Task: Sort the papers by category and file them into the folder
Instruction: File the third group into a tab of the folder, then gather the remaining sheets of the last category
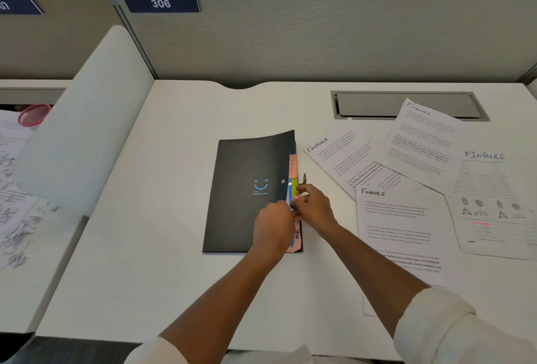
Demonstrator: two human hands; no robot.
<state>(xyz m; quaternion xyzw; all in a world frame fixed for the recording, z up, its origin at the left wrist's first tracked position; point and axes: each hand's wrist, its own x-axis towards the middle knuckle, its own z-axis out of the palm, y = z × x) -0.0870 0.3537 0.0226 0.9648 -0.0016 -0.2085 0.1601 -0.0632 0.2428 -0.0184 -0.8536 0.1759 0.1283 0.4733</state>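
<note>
Where the matte black folder (250,195) opens, both hands (293,215) pinch its paper tabs (294,177).

You're looking at a black folder (250,189) bearing a blue smiley, with orange (293,166), yellow-green (295,187) and pink (297,233) tabs showing at its 3 o'clock edge; white Finance papers (406,218) are carrying black print.

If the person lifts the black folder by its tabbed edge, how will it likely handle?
The black folder will probably flex: its front cover already bows up at the far corner. It looks thin and flat, so likely light. With both the left hand and right hand at the coloured tabs, loose dividers may fan apart.
</note>
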